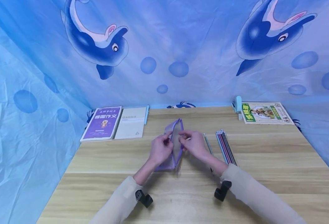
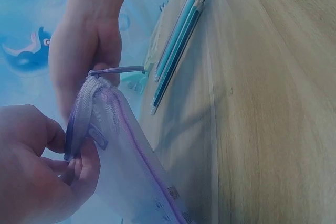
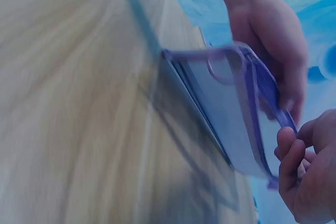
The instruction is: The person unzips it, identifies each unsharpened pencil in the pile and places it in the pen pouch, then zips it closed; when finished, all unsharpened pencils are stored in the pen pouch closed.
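Note:
A purple-edged, see-through mesh zipper pouch [image 1: 168, 163] stands on the table with its mouth spread apart. On its left side my left hand [image 1: 161, 148] pinches the zippered edge between thumb and fingers. Across the mouth, my right hand [image 1: 193, 143] pinches the opposite edge. The left wrist view shows the pale mesh of the pouch [image 2: 131, 182] and a small tag by the zipper. Seen from the right wrist, the purple rim of the pouch [image 3: 252, 103] gapes between both hands.
A bundle of pencils [image 1: 226, 147] lies right of the pouch, partly behind my right forearm. Nearer is a dark teal pencil [image 1: 208, 144] passing under that arm. At the back left are a purple book [image 1: 101, 123] and a notebook [image 1: 129, 124]; another book [image 1: 267, 113] lies back right beside a light-blue stapler-like object [image 1: 238, 105].

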Motion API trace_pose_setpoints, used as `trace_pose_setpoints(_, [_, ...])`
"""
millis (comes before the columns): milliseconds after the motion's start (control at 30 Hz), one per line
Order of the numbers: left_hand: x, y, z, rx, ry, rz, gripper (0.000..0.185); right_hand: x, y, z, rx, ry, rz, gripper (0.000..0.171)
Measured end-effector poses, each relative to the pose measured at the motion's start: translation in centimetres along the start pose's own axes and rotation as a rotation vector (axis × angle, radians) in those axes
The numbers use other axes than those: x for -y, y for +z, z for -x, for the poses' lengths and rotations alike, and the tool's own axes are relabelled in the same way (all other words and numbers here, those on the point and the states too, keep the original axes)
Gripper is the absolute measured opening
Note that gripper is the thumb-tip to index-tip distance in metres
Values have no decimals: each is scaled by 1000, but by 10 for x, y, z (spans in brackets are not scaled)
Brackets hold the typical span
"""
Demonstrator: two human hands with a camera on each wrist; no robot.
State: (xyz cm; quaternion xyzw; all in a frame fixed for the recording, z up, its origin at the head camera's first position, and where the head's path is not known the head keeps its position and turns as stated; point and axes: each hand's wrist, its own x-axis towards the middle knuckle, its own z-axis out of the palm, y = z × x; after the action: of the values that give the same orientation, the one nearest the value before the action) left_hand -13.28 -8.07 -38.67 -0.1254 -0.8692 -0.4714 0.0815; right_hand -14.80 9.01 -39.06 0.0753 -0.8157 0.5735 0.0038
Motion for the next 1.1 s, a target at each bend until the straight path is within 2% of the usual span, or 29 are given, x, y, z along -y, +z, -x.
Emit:
trace_pose_setpoints(133, [-1, -2, -4, -3, 16, 11, 48, -6, -36, -2, 14, 0, 59, 30])
trace_pose_setpoints(300, [-1, -5, -6, -7, 10, -4, 47, -21, -89, 0, 140, 42, 312, 33])
trace_pose_setpoints(433, [1, -7, -7, -19, 6, -5, 47, -31, -115, 4, 238, 95, 471, 33])
trace_pose_setpoints(500, [2, -8, -6, -18, 8, -12, 46, -36, -121, 6, 266, 137, 508, 32])
trace_pose_setpoints(600, [4, -6, -4, -8, 16, -25, 45, -41, -123, 11, 300, 184, 496, 33])
trace_pose_setpoints(733, [5, -3, -5, -5, 36, -21, 45, -44, -128, 12, 281, 192, 472, 34])
trace_pose_setpoints(867, [5, 0, -7, -9, 44, -7, 45, -43, -135, 12, 264, 203, 497, 33])
trace_pose_setpoints(1100, [6, 4, -5, 10, 4, 3, 46, -47, -136, 17, 274, 248, 514, 31])
